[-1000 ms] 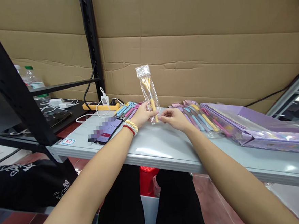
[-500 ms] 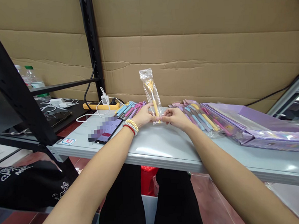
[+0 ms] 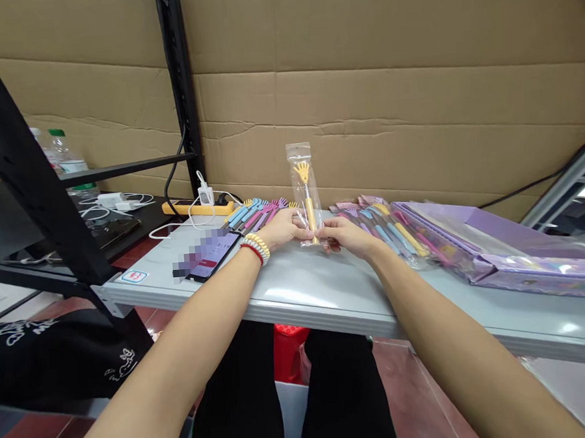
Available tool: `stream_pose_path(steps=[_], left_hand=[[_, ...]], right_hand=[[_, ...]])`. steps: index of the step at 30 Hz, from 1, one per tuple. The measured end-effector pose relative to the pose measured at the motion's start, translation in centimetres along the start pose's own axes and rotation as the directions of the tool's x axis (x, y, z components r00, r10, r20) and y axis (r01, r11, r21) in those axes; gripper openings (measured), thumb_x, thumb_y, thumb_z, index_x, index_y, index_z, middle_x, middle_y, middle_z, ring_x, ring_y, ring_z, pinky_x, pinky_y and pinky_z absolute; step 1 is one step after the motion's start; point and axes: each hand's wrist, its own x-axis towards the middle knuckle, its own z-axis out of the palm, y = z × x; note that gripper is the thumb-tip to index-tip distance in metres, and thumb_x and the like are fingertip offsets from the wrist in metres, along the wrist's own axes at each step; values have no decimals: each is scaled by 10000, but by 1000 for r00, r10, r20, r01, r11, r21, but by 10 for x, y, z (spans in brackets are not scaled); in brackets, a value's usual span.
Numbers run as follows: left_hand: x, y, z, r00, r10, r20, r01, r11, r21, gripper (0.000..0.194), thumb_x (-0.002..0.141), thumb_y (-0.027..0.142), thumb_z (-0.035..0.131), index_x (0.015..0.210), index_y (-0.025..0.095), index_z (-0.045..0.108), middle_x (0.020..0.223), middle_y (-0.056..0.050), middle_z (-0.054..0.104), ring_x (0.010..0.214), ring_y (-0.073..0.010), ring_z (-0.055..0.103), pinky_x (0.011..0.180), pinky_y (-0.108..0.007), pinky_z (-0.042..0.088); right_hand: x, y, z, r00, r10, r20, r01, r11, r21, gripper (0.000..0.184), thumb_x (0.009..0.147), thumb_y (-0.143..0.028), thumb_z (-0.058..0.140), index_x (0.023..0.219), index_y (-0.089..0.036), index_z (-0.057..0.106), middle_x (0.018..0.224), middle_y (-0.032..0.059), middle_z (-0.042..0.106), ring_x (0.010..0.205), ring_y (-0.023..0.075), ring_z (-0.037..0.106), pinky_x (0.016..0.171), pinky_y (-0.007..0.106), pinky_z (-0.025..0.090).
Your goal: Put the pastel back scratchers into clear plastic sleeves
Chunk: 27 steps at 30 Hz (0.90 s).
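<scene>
A yellow hand-shaped back scratcher stands nearly upright inside a clear plastic bag, its spread fingers at the top. My left hand pinches the bag's lower left side near the handle's end. From the other side, the thumb and fingers of my right hand close on the lower right edge. Just beyond my left hand lie several loose back scratchers in yellow, blue, pink and purple. To the right of my right hand is a pile of bagged back scratchers.
A phone lies left of my left wrist on the grey shelf top. Behind it sit an orange power strip and a white charger. An opened purple box is at right. Cardboard stands along the back.
The bagged back scratcher has shifted slightly right and stands straighter, its hand-shaped head now turned flat toward me. Both hands stay closed at the bag's lower end.
</scene>
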Motion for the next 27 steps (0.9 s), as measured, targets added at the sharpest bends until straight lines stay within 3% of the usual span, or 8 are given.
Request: stream_pose_path(steps=[7, 12, 19, 27], left_hand=[[1, -1, -2, 999, -15, 42, 18, 998, -66, 550, 542, 83, 826, 1027, 99, 568, 658, 12, 655, 615, -111, 624, 674, -272, 489], [1, -1, 0, 998, -36, 55, 41, 995, -92, 452, 550, 56, 819, 927, 93, 572, 631, 15, 636, 593, -102, 616, 667, -270, 490], [1, -1, 2, 996, -74, 55, 79, 990, -115, 293, 611, 27, 785, 823, 74, 587, 667, -16, 644, 635, -106, 632, 657, -258, 488], [0, 1, 2, 987, -80, 140, 98, 987, -129, 209, 720, 192, 763, 805, 74, 613, 679, -25, 629, 627, -92, 620, 593, -230, 486]], right_hand=[[-2, 0, 5, 999, -28, 36, 26, 999, 47, 470, 713, -601, 609, 586, -151, 556, 435, 19, 514, 392, 103, 464, 394, 239, 298], [-2, 1, 4, 995, -92, 45, 93, 995, -18, 617, 677, -757, 569, 529, -162, 508, 407, -22, 427, 375, 80, 425, 401, 235, 299], [0, 3, 3, 989, -147, 32, 146, 989, 27, 597, 655, -721, 634, 488, -165, 494, 410, -41, 358, 388, 70, 366, 409, 239, 323], [0, 4, 2, 982, -190, 6, 189, 980, 55, 560, 684, -701, 627, 588, -154, 554, 441, -48, 349, 422, 65, 305, 416, 241, 334]])
